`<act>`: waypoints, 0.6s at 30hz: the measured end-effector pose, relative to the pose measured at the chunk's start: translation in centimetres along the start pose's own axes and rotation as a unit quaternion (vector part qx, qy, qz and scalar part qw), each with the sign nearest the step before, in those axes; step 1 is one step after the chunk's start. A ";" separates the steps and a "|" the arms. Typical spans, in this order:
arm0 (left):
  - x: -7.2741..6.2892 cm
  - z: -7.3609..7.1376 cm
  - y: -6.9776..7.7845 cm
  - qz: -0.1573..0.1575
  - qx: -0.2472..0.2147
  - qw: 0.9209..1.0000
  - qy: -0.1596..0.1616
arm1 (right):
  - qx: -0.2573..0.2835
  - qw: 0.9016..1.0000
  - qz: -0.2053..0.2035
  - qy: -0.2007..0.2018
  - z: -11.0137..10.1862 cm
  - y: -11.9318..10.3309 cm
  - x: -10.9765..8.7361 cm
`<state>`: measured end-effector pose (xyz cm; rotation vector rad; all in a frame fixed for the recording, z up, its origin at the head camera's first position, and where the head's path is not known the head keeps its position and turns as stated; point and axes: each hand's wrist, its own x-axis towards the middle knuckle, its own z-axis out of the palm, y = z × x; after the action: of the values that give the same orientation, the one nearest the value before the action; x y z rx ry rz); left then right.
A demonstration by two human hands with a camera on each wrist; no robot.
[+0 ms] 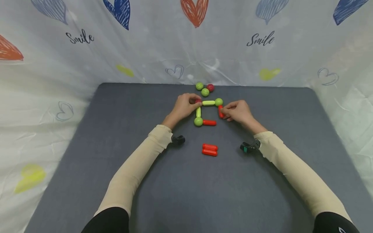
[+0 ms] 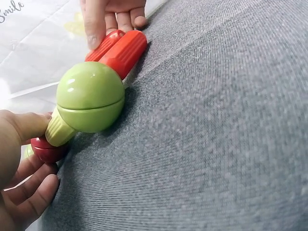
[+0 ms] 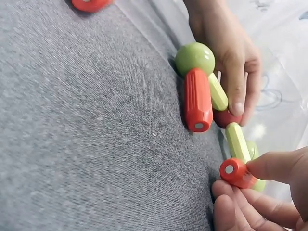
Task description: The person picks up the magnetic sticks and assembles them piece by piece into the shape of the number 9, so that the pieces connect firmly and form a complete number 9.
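Note:
An unclosed frame of magnetic rods and balls lies on the grey table. My left hand [image 1: 185,105] pinches the red ball [image 3: 227,118] at its far left corner. From that ball one yellow-green rod [image 1: 208,103] runs right to a green ball [image 1: 219,102], and another [image 1: 198,112] runs nearer to a second green ball [image 2: 90,96]. My right hand [image 1: 238,112] pinches a red rod [image 3: 237,173] that extends from the far right green ball. Another red rod [image 3: 198,101] sticks out rightward from the near green ball, its magnet end facing the right hand's side.
Two red rods [image 1: 209,149] lie side by side nearer me on the table [image 1: 175,187]. Beyond the frame, close to the table's back edge, sit two loose green balls [image 1: 199,86] and a red ball [image 1: 210,87]. A white printed curtain [image 1: 151,48] hangs behind.

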<state>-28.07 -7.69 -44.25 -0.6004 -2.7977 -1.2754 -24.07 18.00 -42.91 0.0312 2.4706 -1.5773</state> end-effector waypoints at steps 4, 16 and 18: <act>0.1 0.0 0.2 -0.004 0.001 1.000 -0.001 | 0.009 1.000 0.010 -0.010 -0.1 -0.2 0.2; -0.1 0.0 0.2 -0.008 0.006 1.000 0.006 | 0.017 1.000 0.022 0.001 0.2 -0.4 0.1; -0.1 0.0 0.1 -0.009 0.006 1.000 0.007 | 0.017 1.000 0.023 -0.002 0.2 -0.4 0.2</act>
<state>-27.95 -7.64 -44.21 -0.5643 -2.8042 -1.2587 -24.24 17.60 -42.64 0.0903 2.4228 -1.5988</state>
